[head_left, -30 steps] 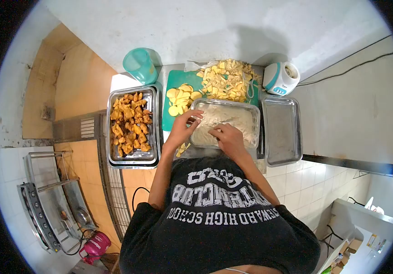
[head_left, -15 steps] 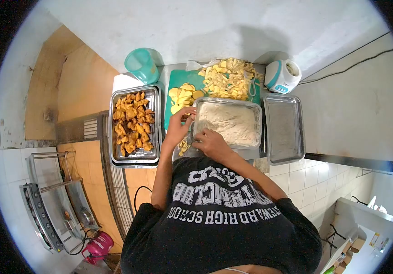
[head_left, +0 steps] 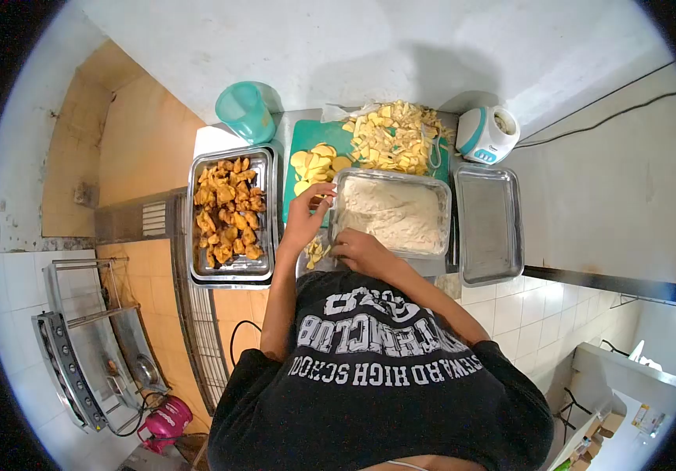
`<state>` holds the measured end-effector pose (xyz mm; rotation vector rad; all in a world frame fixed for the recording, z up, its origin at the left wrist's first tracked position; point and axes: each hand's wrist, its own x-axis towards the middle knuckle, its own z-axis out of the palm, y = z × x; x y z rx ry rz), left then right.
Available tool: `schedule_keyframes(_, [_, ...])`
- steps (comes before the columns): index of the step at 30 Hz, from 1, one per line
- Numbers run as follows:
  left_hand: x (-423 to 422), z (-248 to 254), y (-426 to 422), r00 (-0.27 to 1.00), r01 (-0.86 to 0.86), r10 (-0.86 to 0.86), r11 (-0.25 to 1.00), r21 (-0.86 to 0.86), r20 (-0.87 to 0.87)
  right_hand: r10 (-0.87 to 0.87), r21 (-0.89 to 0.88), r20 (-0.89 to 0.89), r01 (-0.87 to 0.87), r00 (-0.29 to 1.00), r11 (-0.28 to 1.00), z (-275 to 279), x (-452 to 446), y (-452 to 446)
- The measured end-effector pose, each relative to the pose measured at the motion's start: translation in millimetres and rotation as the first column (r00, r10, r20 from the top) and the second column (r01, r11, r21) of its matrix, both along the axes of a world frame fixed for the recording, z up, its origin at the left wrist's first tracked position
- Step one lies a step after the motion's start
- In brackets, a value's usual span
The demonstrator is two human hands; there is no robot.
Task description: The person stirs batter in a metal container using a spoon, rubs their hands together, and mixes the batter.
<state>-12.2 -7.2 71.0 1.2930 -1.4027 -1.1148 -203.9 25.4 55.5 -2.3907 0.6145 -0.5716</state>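
Observation:
A metal tray (head_left: 449, 212) holds a pale, wet, batter-like mass (head_left: 393, 208). My left hand (head_left: 308, 216) is at the tray's left edge, fingers curled, with something small and pale at the fingertips that I cannot make out. Over the tray's lower left corner is my right hand (head_left: 358, 250), its fingers bent together and their tips partly hidden. Yellow round slices (head_left: 318, 165) lie on a green cutting board (head_left: 300, 140) behind the left hand. A few thin yellow pieces (head_left: 316, 253) lie on the counter between my wrists.
Browned fried pieces (head_left: 228, 208) fill a metal tray (head_left: 270, 212) at left. Behind stand a teal container (head_left: 245, 114) and a heap of cut yellow pieces (head_left: 393, 137). An empty-looking tray (head_left: 489, 224) and a white-teal appliance (head_left: 485, 133) are at right.
Both hands have moved from over the mass to the tray's left side, the right one going left and down. Between the last two frames they barely moved.

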Motion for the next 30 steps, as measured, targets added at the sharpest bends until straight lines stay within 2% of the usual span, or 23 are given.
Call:
schedule_keyframes(4, [3,2,1,1.000,-0.005,0.005,0.999,0.051,-0.005,0.015,0.041,-0.012,-0.015,1.000,0.999,-2,2,1])
schedule_keyframes(7, [3,-4,-1,1.000,-0.020,0.020,1.000,-0.024,-0.004,0.027,0.064,-0.034,-0.025,0.999,0.998,0,2,0])
schedule_keyframes(18, [3,-1,-2,1.000,-0.028,0.028,0.999,0.028,0.012,0.049,0.113,-0.040,-0.045,0.998,0.993,3,1,-3])
schedule_keyframes(24, [4,0,-2,0.999,-0.028,0.028,0.999,0.028,-0.029,0.039,-0.019,-0.030,-0.040,0.999,0.999,26,-5,-10])
schedule_keyframes(26, [4,7,-1,0.999,-0.012,0.014,0.998,0.059,-0.033,0.012,-0.196,-0.115,-0.034,0.993,0.980,45,-7,-11])
schedule_keyframes(28, [0,24,1,0.986,0.158,-0.156,0.987,0.032,-0.058,0.041,-0.174,-0.138,-0.065,0.990,0.983,58,-10,-12])
schedule_keyframes(29, [-3,34,2,0.986,0.159,-0.158,0.987,0.030,-0.057,0.079,-0.149,-0.160,-0.104,0.984,0.983,63,-11,-12])
schedule_keyframes(30, [-6,46,2,0.966,0.252,-0.253,0.968,-0.016,-0.053,0.079,-0.150,-0.160,-0.104,0.984,0.983,67,-11,-13])
